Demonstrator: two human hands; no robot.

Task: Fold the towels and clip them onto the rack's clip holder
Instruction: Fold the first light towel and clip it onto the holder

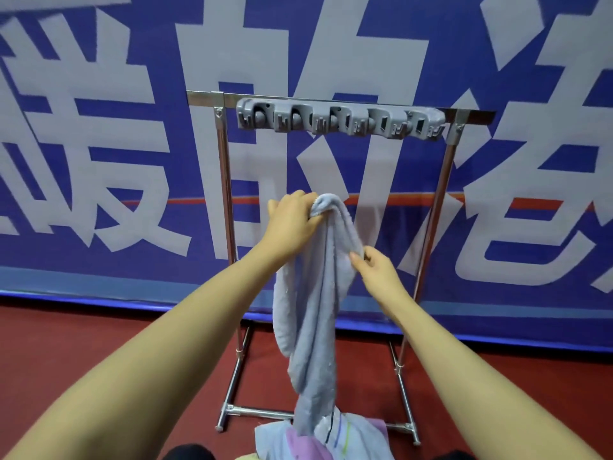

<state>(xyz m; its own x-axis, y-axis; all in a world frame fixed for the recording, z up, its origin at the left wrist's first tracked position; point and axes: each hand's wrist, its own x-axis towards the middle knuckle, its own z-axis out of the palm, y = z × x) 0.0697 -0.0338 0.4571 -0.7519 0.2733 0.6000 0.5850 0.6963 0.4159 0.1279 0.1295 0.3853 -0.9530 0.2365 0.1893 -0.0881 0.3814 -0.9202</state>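
Observation:
A pale grey-blue towel (315, 313) hangs in front of me, bunched and draped downward. My left hand (292, 220) grips its top corner, raised below the rack's bar. Lower and to the right, my right hand (374, 270) pinches an edge of the same towel. The chrome rack (225, 180) stands behind, against the wall. Its grey clip holder (338, 119) runs along the top bar with several clips, none holding a towel.
A pile of other towels (331, 439), pale blue, pink and striped, lies on the red floor (83, 343) at the rack's base. A blue banner (99, 144) with large white characters covers the wall behind. Dark shapes, possibly my shoes, show at the bottom edge.

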